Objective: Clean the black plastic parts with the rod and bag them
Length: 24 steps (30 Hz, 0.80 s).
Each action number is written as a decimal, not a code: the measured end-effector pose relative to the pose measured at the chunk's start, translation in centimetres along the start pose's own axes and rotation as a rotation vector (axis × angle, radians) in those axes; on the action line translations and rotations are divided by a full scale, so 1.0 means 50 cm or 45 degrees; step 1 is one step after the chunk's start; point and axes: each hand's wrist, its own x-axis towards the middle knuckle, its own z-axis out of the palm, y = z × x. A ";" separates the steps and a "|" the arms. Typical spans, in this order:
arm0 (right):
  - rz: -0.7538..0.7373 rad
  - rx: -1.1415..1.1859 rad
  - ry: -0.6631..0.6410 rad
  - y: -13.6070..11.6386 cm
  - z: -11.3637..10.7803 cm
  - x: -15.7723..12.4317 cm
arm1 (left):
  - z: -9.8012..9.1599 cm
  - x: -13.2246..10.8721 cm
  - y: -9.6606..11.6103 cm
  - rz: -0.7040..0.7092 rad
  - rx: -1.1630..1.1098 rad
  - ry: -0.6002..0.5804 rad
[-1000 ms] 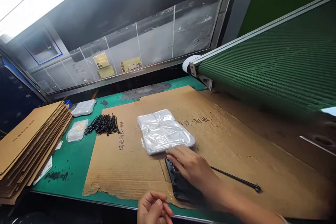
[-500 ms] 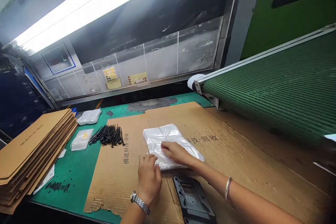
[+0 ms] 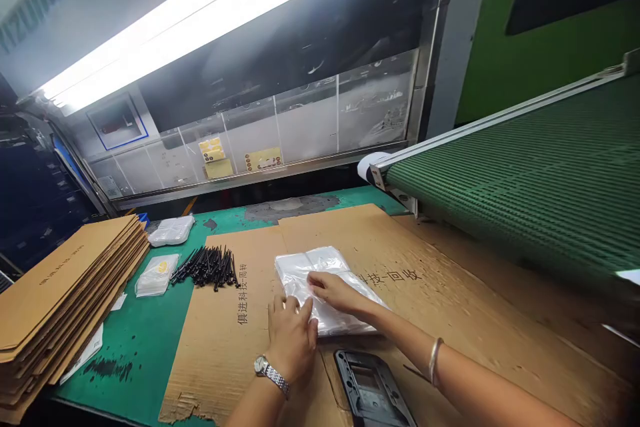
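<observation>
Head view: holding left hand (image 3: 291,339), fingers loosely spread, at near left edge of plastic bags (image 3: 311,263) on cardboard (image 3: 233,360), just beyond black frame (image 3: 376,397); resting right hand (image 3: 334,291) over top, fingers bunched together, cannot tell whether pinching any.

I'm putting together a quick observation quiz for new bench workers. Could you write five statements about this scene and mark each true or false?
1. The right hand is over the clear plastic bags. True.

2. The black frame lies on the cardboard sheet, nearer the person than the bags. True.

3. The left hand lies on the black frame. False: it is at the left edge of the bags.

4. The pile of thin black pieces is right of the bags. False: it is to their left.

5. The ribbed conveyor belt is green. True.
</observation>
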 end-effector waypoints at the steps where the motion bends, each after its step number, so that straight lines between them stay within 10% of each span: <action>1: 0.014 0.061 0.025 0.001 -0.004 0.005 | 0.001 0.002 0.000 0.009 0.015 -0.014; 24: 0.123 0.494 0.162 -0.019 -0.042 0.011 | 0.021 0.055 0.019 -0.045 -0.012 0.056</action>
